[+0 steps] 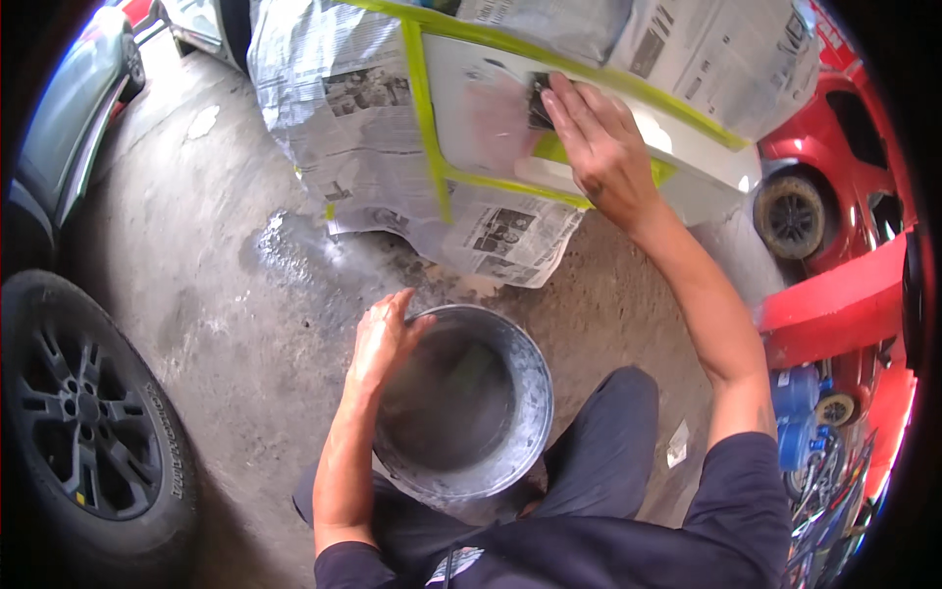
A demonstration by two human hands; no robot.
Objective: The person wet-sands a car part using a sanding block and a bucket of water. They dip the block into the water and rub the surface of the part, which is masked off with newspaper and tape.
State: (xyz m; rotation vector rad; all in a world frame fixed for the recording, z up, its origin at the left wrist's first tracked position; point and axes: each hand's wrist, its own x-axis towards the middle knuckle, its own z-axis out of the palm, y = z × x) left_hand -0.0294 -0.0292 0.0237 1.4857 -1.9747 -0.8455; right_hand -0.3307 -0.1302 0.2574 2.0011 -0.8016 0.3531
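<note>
My right hand [601,137] presses a dark piece of sandpaper [539,101] flat against a white car panel [471,74], fingers closed over it. Dark smudges and a pinkish grey patch mark the panel to the left of the sandpaper. Yellow-green masking tape [424,108] frames the panel and holds newspaper [343,118] around it. My left hand [383,339] rests by the upper left rim of a grey bucket [530,432], its thumb and fingers apart. Murky grey water [446,393] sits inside the bucket, between my knees.
A large wheel [88,412] stands close on my left, with a grey car [74,128] beyond. To the right are a red car [844,157], a red metal beam [834,299] and blue water jugs [797,442]. A wet patch [289,245] marks the concrete floor.
</note>
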